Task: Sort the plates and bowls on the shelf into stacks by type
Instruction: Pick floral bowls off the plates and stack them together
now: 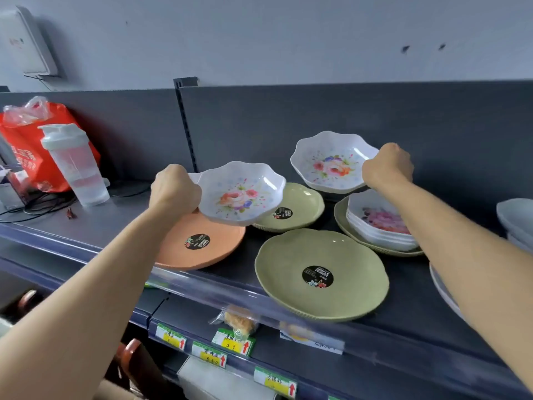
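My left hand [174, 187] grips the rim of a white scalloped floral bowl [242, 194], lifted above an orange plate [202, 246]. At the same time my right hand [388, 167] holds a second white floral bowl [328, 163] by its right rim, tilted and raised over the shelf. A large green plate [320, 272] lies at the front, and a smaller green plate [297, 207] sits behind it. To the right, a stack of white bowls with a purple flower print [377, 220] rests on another green plate [346, 226].
A clear shaker bottle [75, 166] and a red bag [31, 151] stand at the shelf's left, with cables beside them. Pale grey dishes [516, 217] sit at the right edge. The dark back panel [288, 116] rises behind. Price tags [210, 357] line the lower shelf.
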### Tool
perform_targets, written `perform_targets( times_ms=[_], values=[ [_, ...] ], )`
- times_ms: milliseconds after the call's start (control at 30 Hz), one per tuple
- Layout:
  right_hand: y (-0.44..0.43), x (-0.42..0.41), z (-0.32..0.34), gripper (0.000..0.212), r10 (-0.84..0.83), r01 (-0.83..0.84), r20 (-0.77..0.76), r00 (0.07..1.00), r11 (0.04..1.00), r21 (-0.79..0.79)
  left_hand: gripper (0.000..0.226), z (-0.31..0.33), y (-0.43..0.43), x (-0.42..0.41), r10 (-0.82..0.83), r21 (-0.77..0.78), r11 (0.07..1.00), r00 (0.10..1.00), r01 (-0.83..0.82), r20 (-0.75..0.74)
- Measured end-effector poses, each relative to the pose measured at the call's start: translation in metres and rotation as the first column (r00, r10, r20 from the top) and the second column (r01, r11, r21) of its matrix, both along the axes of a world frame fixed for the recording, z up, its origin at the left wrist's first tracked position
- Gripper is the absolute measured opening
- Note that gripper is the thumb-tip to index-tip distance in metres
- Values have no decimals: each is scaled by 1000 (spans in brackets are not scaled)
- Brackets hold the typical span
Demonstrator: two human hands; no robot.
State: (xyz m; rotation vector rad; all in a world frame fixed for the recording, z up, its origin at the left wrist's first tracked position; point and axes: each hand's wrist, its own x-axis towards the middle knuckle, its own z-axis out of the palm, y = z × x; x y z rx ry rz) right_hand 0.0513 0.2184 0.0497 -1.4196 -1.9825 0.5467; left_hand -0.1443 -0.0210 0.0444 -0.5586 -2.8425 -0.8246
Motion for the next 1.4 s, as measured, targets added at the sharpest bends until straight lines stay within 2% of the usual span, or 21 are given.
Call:
perform_targets(
  times_ms=[100,367,633,900,1100,1233,1400],
  values=[
    [13,33,-2,33,-100,100,31,995,995,-8,14,1,28,12,-83,2,997,996,83,-13],
    [18,92,-16,28,-256,266,127,958,962,-65,18,-4,82,32,-300,108,950,953,294,43],
    [22,99,-34,31,-260,285,175,950,949,-138,18,-3,101,55,-412,107,907,911,407,31],
    [34,108,-41,39,-291,300,102,951,949,-93,15,3,121,76,-441,133,892,896,432,52],
    [41,125,-18,41,-204,204,77,976,979,3,20,4,148,100,-471,165,876,878,453,87],
    [43,137,-4,20,-110,108,30,994,993,39,19,2,175,123,-479,139,875,870,463,115],
    [49,151,3,26,-7,3,59,998,997,74,29,-8,200,143,-449,98,893,880,439,152]
  ],
)
